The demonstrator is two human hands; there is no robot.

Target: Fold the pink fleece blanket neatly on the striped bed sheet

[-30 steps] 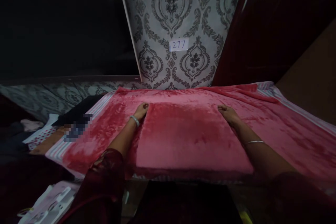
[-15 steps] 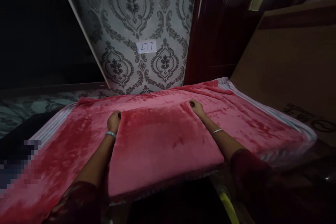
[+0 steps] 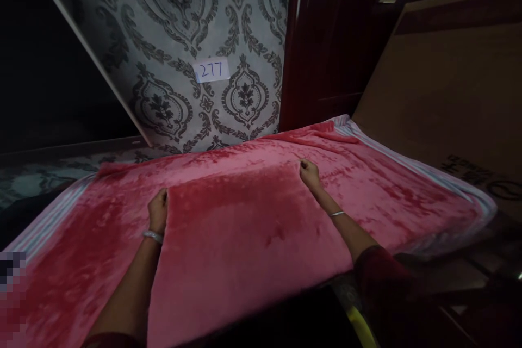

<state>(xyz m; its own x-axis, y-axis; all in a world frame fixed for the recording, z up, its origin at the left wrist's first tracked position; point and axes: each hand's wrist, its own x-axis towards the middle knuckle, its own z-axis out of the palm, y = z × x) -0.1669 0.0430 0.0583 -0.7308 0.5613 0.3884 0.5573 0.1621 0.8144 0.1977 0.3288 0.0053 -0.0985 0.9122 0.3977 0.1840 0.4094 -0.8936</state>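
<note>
A plush pinkish-red blanket (image 3: 391, 185) with pale striped edges lies spread over the surface before me. A smooth rectangular stretch of the same plush fabric (image 3: 244, 244) is held up between my hands and slopes down toward me. My left hand (image 3: 157, 211), closed, grips its upper left corner. At the upper right corner, the fingers of my right hand (image 3: 310, 174) are pinched on the fabric. Whether this stretch is part of the spread blanket or a separate piece, I cannot tell. Its lower edge hangs over a dark area.
Patterned wallpaper (image 3: 179, 27) with a paper label (image 3: 212, 69) reading 277 rises behind the blanket. A dark panel with a pale edge stands at left. On the right are a dark red door (image 3: 326, 49) and a large cardboard box (image 3: 452, 76). A yellow strip (image 3: 361, 326) shows below.
My hands are farther apart, with the left hand lower and farther left. The held fabric looks wider and tauter. The view has shifted slightly closer and to the right.
</note>
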